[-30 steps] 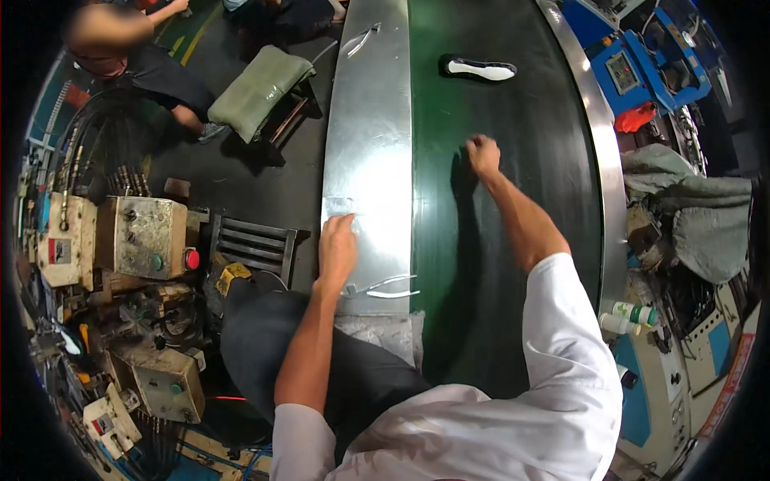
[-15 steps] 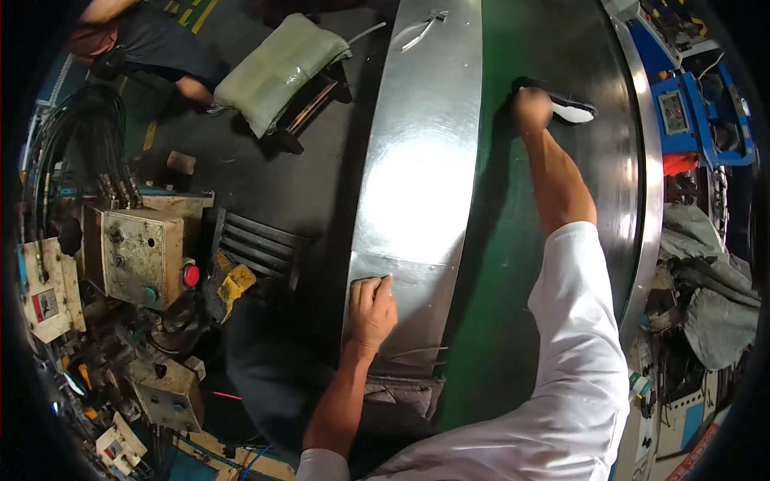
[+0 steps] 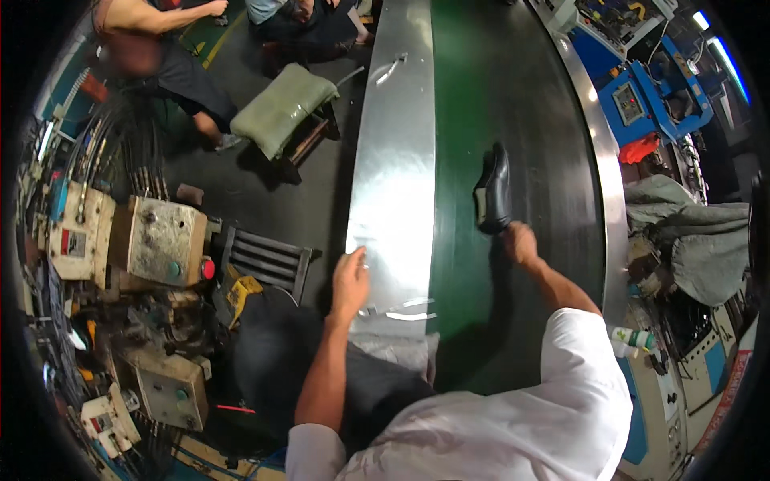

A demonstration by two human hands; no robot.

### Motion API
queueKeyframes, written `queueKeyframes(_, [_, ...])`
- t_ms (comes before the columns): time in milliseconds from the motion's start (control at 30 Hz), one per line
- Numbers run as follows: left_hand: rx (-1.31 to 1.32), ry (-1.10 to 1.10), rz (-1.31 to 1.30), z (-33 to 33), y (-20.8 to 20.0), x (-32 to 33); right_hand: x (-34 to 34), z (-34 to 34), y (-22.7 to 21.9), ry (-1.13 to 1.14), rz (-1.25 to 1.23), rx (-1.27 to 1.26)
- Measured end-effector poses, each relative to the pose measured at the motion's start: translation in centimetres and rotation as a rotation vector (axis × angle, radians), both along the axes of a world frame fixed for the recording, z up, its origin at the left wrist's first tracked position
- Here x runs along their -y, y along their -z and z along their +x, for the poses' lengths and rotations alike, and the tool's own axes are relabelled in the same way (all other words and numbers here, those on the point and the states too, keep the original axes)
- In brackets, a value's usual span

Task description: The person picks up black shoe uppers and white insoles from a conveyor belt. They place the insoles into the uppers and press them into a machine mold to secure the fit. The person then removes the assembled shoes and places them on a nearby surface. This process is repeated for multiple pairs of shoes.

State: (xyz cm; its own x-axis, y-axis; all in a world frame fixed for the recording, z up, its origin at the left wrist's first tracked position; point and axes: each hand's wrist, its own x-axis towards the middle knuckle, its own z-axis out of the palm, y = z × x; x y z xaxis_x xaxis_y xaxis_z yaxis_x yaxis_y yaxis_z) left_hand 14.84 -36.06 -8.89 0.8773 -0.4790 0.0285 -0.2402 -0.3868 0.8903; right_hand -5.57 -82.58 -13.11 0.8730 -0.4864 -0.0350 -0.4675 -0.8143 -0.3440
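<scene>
A black leather shoe (image 3: 499,186) is over the dark belt, its toe pointing away and its pale sole edge facing left. My right hand (image 3: 521,243) is closed at its heel, fingers partly hidden. Whether the shoe rests on the belt or hangs just above it, I cannot tell. At the left edge of the shiny metal ledge (image 3: 393,176), my left hand (image 3: 350,282) lies with its index finger stretched forward and the others loosely bent. Nothing shows in it. Thin shiny tools (image 3: 405,309) lie on the ledge just right of that hand.
Another slim metal tool (image 3: 391,69) lies farther up the ledge. Beyond it at left stands a stool with a wrapped cushion (image 3: 285,108), near two other people. Control boxes (image 3: 164,240) crowd the left; a blue machine (image 3: 642,104) and grey cloth (image 3: 690,232) sit right of the belt.
My right hand has come nearer with the shoe, which has turned from pointing right to pointing away. My left hand has shifted slightly forward along the ledge edge. The head view has swung.
</scene>
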Motion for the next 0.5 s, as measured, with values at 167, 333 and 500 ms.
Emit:
queueKeyframes(167, [0.137, -0.073, 0.056, -6.3, -6.6, -9.2, -12.9, -5.2, -8.9, -0.304, -0.307, -0.025])
queueKeyframes(333, [0.013, -0.099, -0.016, -11.5, -8.1, -12.6, -13.6, -11.7, -4.9, 0.098, 0.275, -0.378])
queueKeyframes(500, [-0.251, -0.082, -0.251, -13.6, -6.7, -12.2, -19.8, -10.1, -8.1, 0.359, 0.816, -0.082])
